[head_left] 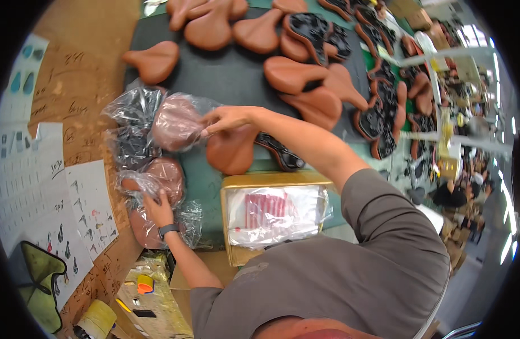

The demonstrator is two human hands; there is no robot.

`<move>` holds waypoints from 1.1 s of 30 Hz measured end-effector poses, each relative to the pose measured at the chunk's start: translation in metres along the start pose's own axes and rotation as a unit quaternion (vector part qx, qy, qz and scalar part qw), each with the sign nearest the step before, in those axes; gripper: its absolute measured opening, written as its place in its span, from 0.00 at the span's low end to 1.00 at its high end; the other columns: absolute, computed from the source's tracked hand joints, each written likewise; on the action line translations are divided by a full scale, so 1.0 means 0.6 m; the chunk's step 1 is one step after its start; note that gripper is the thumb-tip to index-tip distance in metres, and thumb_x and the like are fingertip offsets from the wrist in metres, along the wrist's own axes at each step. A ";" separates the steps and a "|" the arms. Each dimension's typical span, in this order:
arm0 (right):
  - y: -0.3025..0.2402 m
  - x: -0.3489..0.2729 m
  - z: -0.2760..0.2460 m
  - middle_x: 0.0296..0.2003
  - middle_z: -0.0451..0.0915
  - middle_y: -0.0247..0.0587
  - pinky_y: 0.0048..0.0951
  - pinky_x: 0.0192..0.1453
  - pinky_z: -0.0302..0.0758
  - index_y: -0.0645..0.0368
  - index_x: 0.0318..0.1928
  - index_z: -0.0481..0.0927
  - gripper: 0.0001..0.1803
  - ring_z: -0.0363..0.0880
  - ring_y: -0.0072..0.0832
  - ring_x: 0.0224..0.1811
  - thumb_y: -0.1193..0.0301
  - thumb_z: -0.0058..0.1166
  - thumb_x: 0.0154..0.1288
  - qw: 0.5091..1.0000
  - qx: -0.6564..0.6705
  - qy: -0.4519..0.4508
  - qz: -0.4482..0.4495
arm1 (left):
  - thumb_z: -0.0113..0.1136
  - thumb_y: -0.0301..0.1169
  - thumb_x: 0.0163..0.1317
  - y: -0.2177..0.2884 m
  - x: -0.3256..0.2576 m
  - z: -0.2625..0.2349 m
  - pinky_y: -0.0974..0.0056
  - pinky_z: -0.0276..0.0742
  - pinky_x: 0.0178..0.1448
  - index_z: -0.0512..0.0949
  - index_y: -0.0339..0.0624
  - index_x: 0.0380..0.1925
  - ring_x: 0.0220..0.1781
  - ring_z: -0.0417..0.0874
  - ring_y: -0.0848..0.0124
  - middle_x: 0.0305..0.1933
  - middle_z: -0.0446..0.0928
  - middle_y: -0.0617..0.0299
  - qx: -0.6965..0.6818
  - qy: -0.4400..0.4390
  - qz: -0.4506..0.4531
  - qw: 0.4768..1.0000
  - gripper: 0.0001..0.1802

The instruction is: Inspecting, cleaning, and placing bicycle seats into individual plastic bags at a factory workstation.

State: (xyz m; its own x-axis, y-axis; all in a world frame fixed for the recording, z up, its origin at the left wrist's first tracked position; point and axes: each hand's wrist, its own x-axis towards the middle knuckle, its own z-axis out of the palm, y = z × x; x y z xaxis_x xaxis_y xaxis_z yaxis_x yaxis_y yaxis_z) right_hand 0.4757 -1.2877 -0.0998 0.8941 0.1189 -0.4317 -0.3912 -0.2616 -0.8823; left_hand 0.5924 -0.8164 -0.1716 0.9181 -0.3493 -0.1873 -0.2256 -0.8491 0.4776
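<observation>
Several brown bicycle saddles in clear plastic bags lie in a column at the left end of the bench. My right hand (231,117) reaches across, its fingers curled on the edge of the upper bagged saddle (178,120). Nearer to me, my left hand (159,210), with a dark band on its wrist, lies with fingers apart against another bagged saddle (166,176). Below my left hand is one more saddle in plastic (144,227). Beneath my right forearm sits an unwrapped brown saddle (231,150), next to an upturned saddle (278,152) showing its black underside.
A yellow-edged box (229,223) with clear plastic bags (271,214) stands before me. More saddles (212,25) are spread over the dark mat (214,73). Marked paper sheets (31,175) cover the wooden board at left. An orange tape roll (145,283) lies lower left.
</observation>
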 end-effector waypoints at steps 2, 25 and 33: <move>0.023 -0.125 -0.003 0.63 0.90 0.57 0.48 0.79 0.77 0.57 0.77 0.82 0.43 0.86 0.56 0.68 0.38 0.65 0.77 0.989 -0.106 0.050 -0.087 | 0.69 0.55 0.77 0.038 -0.028 -0.001 0.39 0.54 0.93 0.64 0.24 0.84 0.92 0.57 0.32 0.91 0.56 0.27 0.031 0.046 -0.012 0.998 0.52; 0.463 -1.076 0.155 0.54 0.81 0.60 0.56 0.64 0.81 0.50 0.81 0.75 0.46 0.78 0.59 0.58 0.62 0.77 0.62 0.804 -0.178 0.550 0.141 | 0.70 0.26 0.77 0.915 -0.911 0.340 0.54 0.89 0.60 0.90 0.33 0.57 0.51 0.95 0.52 0.50 0.93 0.47 -0.208 -0.148 0.377 0.890 0.13; 0.684 -1.345 0.071 0.71 0.75 0.68 0.55 0.76 0.75 0.61 0.87 0.62 0.62 0.77 0.62 0.69 0.56 0.83 0.58 0.608 -0.189 0.737 0.227 | 0.82 0.51 0.65 1.138 -0.808 0.708 0.39 0.61 0.90 0.61 0.37 0.87 0.90 0.59 0.36 0.91 0.56 0.31 0.014 -0.087 0.424 0.901 0.59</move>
State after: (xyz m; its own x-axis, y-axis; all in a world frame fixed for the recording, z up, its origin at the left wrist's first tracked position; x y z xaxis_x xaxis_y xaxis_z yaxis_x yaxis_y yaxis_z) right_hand -0.4159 -1.4504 -0.1215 0.0470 -0.9624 0.2676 -0.8420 -0.1823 -0.5078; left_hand -0.1451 -1.3949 -0.1195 0.3464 -0.9326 0.1018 -0.8323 -0.2555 0.4919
